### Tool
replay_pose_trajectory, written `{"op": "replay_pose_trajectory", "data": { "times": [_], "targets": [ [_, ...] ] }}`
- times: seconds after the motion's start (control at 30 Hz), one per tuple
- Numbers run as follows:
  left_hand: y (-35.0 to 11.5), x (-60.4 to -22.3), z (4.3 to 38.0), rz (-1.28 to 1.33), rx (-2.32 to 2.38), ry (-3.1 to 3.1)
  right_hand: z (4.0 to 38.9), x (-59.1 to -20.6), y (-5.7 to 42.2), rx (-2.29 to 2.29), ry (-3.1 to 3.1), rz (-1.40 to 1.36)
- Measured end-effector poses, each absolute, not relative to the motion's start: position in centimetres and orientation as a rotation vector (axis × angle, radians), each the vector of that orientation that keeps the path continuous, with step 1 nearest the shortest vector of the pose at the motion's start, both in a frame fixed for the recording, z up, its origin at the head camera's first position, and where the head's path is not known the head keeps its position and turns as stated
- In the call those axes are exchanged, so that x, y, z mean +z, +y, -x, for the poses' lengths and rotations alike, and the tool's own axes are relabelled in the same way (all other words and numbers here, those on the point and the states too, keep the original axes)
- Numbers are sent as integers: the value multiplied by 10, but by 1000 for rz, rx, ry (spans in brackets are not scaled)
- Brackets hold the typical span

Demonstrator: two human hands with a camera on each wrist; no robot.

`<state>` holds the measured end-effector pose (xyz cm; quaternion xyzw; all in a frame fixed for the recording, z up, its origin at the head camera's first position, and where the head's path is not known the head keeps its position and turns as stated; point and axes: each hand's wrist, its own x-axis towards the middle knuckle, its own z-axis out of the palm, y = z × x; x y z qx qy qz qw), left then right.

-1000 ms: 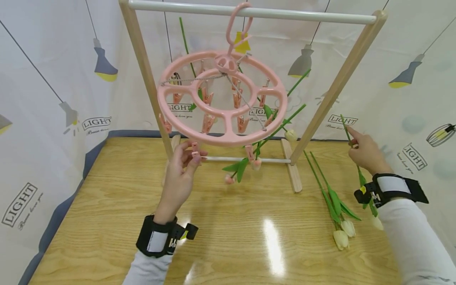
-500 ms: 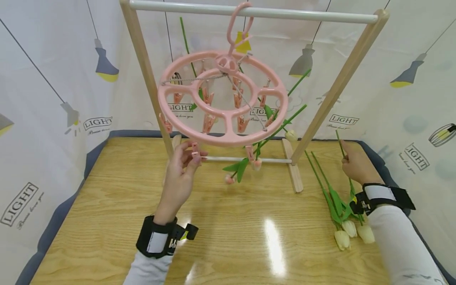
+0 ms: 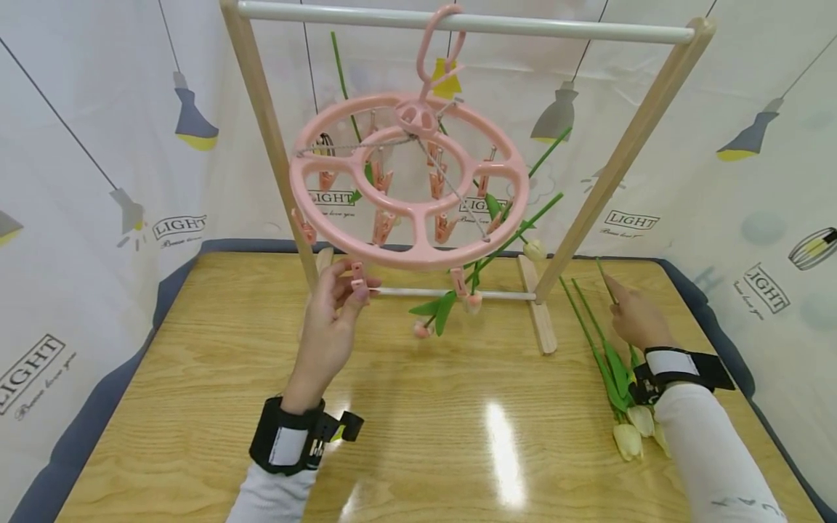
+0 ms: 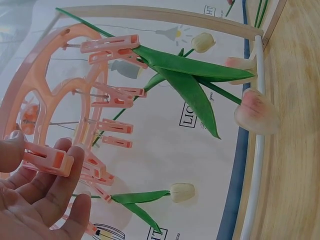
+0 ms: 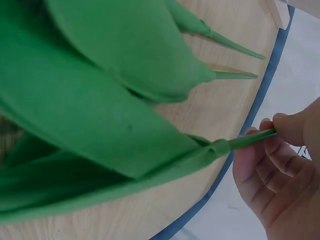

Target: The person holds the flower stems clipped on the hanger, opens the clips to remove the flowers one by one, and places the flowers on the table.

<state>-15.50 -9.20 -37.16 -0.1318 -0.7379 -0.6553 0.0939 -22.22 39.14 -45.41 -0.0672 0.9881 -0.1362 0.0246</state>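
Observation:
At the front of a pink round clip hanger (image 3: 425, 256), my left hand (image 3: 329, 330) pinches a pink clothespin (image 4: 49, 159) between thumb and fingers. Nothing shows between that clothespin's tips. Other clothespins on the hanger grip artificial tulips, among them a pink-tipped tulip (image 4: 256, 111) and a white tulip (image 4: 182, 193). On the right, my right hand (image 3: 641, 317) pinches the green stem of a white tulip (image 5: 252, 138) near its cut end. Its leaves spread toward the wrist camera, and its bloom is partly behind the wrist. Two white tulips (image 3: 628, 442) lie on the table just left of it.
The hanger hooks over the white top bar (image 3: 556, 27) of a wooden stand, whose right post (image 3: 621, 156) rises between the hanger and my right hand. A lower white rod (image 3: 399, 292) joins the posts near the wooden table (image 3: 405, 436). Lamp-printed cloth (image 3: 771, 211) surrounds the table.
My right hand has moved left and down with the tulip, bringing it beside the two lying tulips. My left hand keeps its pinch on the clothespin in the same spot.

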Motion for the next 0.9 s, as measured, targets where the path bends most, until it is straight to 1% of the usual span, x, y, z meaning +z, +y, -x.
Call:
{"op": "replay_pose_trajectory", "data": {
  "times": [0.43,0.9],
  "targets": [
    [-91,-373,155,395,-1922,-2191,229,-454,386,-455,2823,169],
    [-90,-372,155,410,-1938,-2210,225,-479,374,-409,2860,56]
  ]
}}
